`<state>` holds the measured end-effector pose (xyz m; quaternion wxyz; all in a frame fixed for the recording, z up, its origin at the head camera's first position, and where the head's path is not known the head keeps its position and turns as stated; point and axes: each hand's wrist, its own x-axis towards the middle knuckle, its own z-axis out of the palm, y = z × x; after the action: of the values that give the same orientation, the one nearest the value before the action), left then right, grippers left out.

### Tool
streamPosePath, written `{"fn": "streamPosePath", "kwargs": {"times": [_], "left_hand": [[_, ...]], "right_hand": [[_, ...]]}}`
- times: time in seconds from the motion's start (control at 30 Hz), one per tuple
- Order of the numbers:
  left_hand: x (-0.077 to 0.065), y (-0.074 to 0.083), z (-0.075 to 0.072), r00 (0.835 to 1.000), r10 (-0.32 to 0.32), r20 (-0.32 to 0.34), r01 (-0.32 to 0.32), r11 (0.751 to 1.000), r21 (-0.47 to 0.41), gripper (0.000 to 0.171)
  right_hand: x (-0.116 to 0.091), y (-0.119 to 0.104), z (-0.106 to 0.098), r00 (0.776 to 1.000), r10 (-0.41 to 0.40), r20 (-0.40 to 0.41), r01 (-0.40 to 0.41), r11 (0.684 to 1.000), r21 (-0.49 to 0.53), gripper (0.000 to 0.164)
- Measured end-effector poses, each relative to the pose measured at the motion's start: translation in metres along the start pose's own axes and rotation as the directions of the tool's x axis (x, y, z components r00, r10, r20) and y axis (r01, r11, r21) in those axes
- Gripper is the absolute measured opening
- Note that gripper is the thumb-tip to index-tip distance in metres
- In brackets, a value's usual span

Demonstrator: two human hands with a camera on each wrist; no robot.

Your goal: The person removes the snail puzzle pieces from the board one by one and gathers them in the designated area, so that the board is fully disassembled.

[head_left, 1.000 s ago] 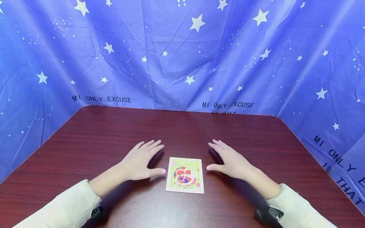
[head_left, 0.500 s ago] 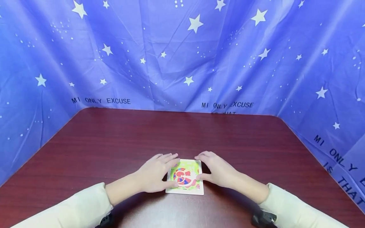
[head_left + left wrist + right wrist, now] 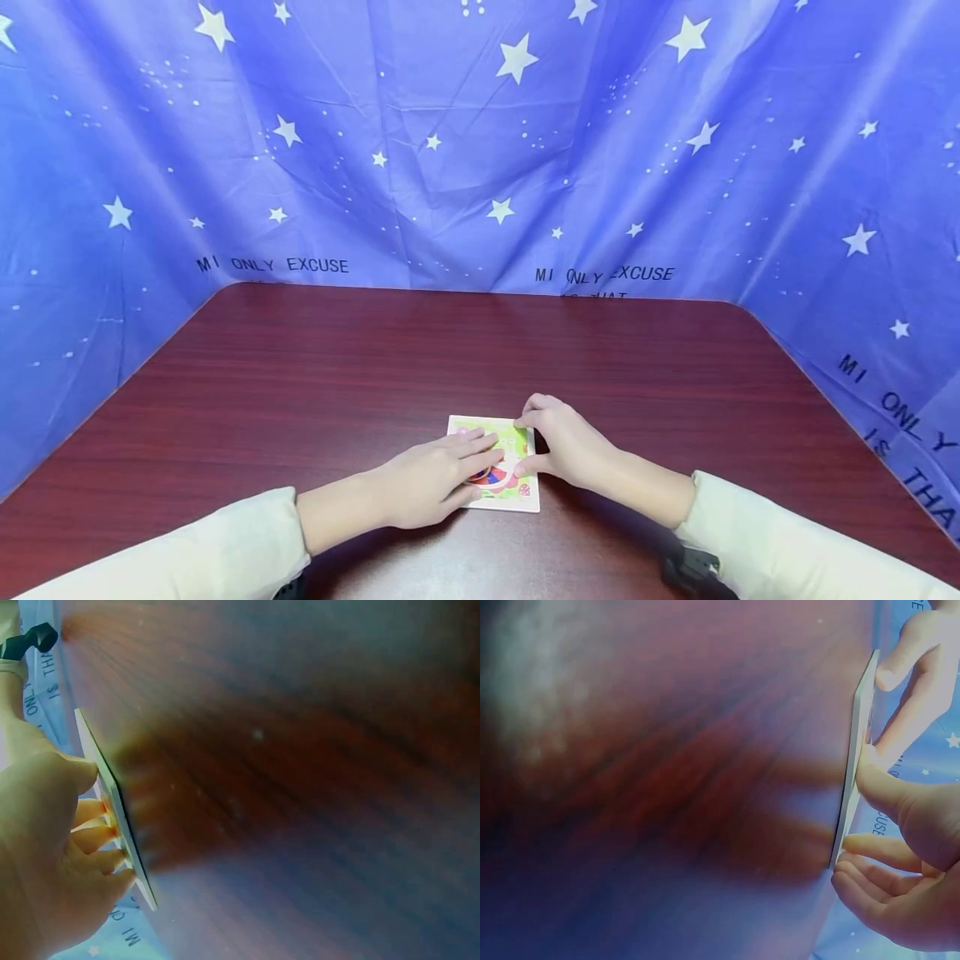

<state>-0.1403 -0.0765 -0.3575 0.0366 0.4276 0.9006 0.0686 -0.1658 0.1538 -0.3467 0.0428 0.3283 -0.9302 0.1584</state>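
Note:
A square, pale-rimmed jigsaw puzzle (image 3: 516, 502) with a bright snail-like picture on a yellow-green ground lies flat on the table. Across its left half lies my left hand (image 3: 431, 483), fingers nearly straight and touching the picture, which they partly hide. My right hand (image 3: 570, 446) holds the board at its right side, the thumb on the face and the fingers bent at the far right corner. The left wrist view shows the board (image 3: 112, 791) edge-on with the left fingertips against its face. In the right wrist view, the right thumb (image 3: 881, 784) presses on the face.
The dark red wood-grain table (image 3: 360, 350) spreads around the puzzle. A blue curtain (image 3: 450, 192) with white stars and black lettering hangs along the back and both sides. Black wrist-worn devices (image 3: 693, 571) sit under the pale sleeves (image 3: 795, 533).
Both hands have come inward from either side of the puzzle onto it. Most recently, the left hand slid right over the picture, while the right hand stayed at the right edge.

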Motion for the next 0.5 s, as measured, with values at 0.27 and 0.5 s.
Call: {"fn": "streamPosePath", "kwargs": {"times": [0.27, 0.5], "left_hand": [[0.001, -0.005, 0.0, 0.999, 0.035, -0.029, -0.036, 0.999, -0.03, 0.046], [0.001, -0.016, -0.008, 0.997, 0.062, 0.053, -0.056, 0.993, -0.102, 0.05]], "right_hand": [[0.001, 0.003, 0.004, 0.999, -0.016, -0.033, 0.017, 1.0, 0.022, 0.049], [0.006, 0.003, 0.002, 1.0, 0.009, 0.007, -0.009, 0.999, 0.049, 0.048]]}}
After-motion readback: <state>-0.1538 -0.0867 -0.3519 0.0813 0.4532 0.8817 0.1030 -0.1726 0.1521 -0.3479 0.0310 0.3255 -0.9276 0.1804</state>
